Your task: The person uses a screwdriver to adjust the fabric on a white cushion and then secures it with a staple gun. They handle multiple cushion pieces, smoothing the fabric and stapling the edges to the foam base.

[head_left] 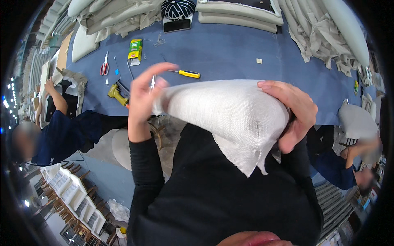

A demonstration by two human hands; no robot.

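A pale, woven-fabric-covered chair pad [221, 98] is held up in front of my body, tilted, its rounded corner on the right. Below that corner hangs a loose pointed flap of the cover. My right hand [297, 108] grips the pad's right end, fingers over the top and thumb underneath. At the pad's left end is my left hand [143, 98], smeared by motion, its fingers apart. A thin shiny metal piece shows by those fingers; its kind is unclear. Whether the left hand touches the pad is hard to see.
On the blue table [230, 53] lie a yellow screwdriver [188, 74], red-handled scissors [104, 67], a staple gun [118, 95], a green-yellow box [135, 52] and a phone [177, 25]. Pads and fabric [119, 16] are piled at the back. Co-workers sit left [69, 139] and right [334, 166].
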